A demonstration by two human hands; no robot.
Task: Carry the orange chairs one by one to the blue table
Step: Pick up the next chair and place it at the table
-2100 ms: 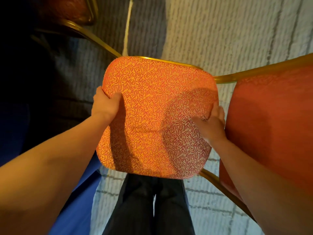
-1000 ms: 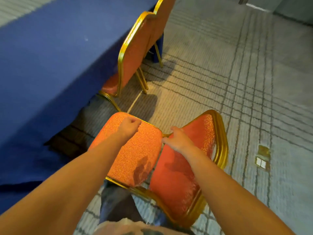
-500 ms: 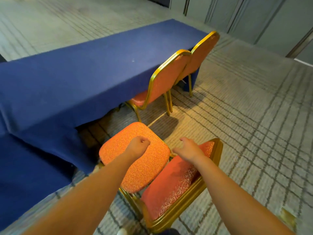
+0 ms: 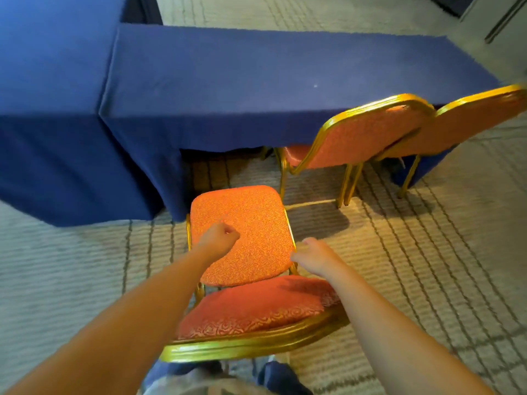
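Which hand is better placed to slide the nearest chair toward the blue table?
Right, probably: the right hand lies at the seat edge and gold frame of the orange chair; the left hand hovers fisted over the cushion.

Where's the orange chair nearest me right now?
The nearest orange chair stands low centre in the head view, on the carpet, seat toward the blue table, left of two other orange chairs at it.

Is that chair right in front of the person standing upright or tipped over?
Upright: the nearest orange chair has its seat facing up and its backrest rising toward the camera. Its feet are hidden.
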